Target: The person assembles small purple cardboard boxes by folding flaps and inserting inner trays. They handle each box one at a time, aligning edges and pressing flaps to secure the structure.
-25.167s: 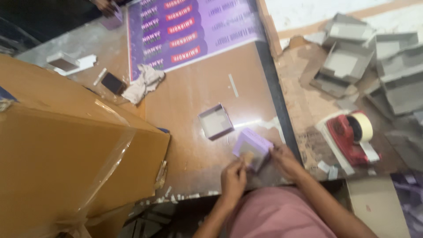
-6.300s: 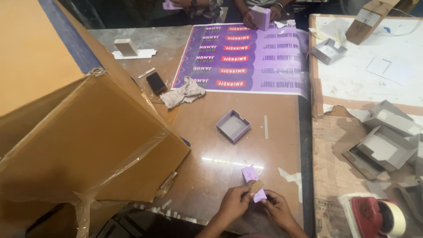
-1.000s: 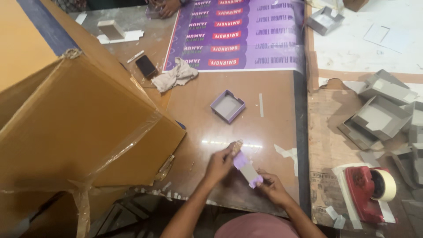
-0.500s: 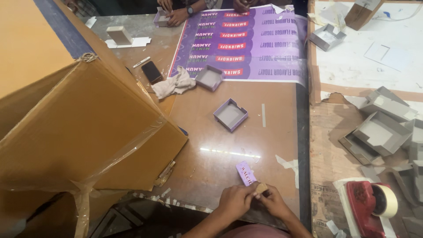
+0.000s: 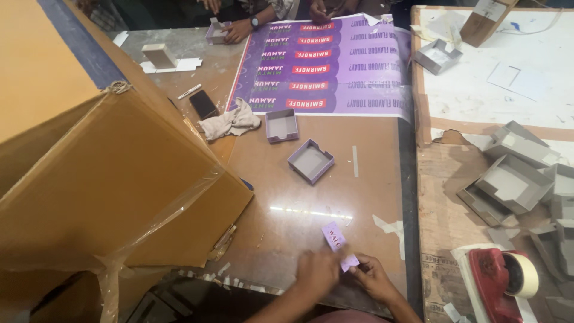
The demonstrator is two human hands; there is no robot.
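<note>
your left hand (image 5: 317, 274) and right hand (image 5: 372, 276) meet at the near edge of the table (image 5: 359, 197), fingers pinched on a small purple strip (image 5: 338, 244) that angles up and away from them; both hands are closed on it, the left at its near side, the right at its lower end. the strip lies low over the table, just inside the near edge, so you have little room behind it and open brown surface ahead. further out on that surface sit two shallow purple trays (image 5: 310, 161), close together but apart, with a crumpled cloth (image 5: 230, 122) and a dark phone (image 5: 204, 104) to their left. a big cardboard box (image 5: 107, 179) crowds your left side, its flap reaching near the hands. beyond the trays a purple printed sheet (image 5: 326, 60) covers the far table, where another person's hands (image 5: 239, 29) work at a small box. to your right, past the table's edge, grey trays (image 5: 514, 179) are heaped, and a red tape dispenser (image 5: 499, 281) lies near your right hand.
</note>
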